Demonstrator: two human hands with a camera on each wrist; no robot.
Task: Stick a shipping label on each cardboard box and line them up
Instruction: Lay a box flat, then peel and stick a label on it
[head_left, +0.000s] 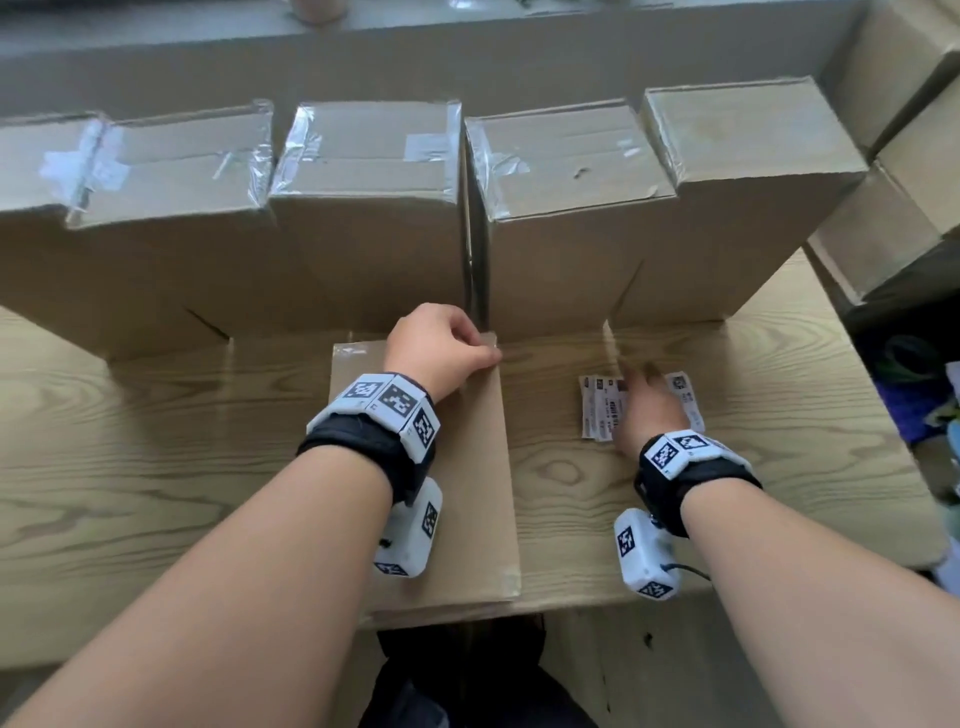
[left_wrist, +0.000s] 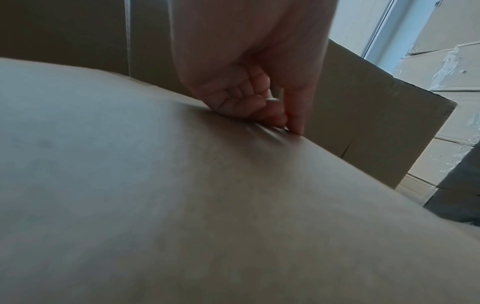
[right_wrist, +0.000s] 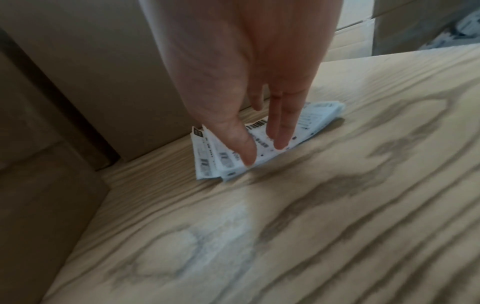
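A plain cardboard box lies flat on the wooden table in front of me; no label shows on its top. My left hand rests at its far right corner. Its fingers are curled into the palm and its thumb tip touches the box top near the edge; it holds nothing I can see. To the right, a fanned stack of white shipping labels lies on the table. My right hand presses on it with straight fingers and thumb, spreading the labels.
Several taped cardboard boxes stand in a row along the back, among them a left one, a middle one and a right one. More boxes are stacked off the table's right side.
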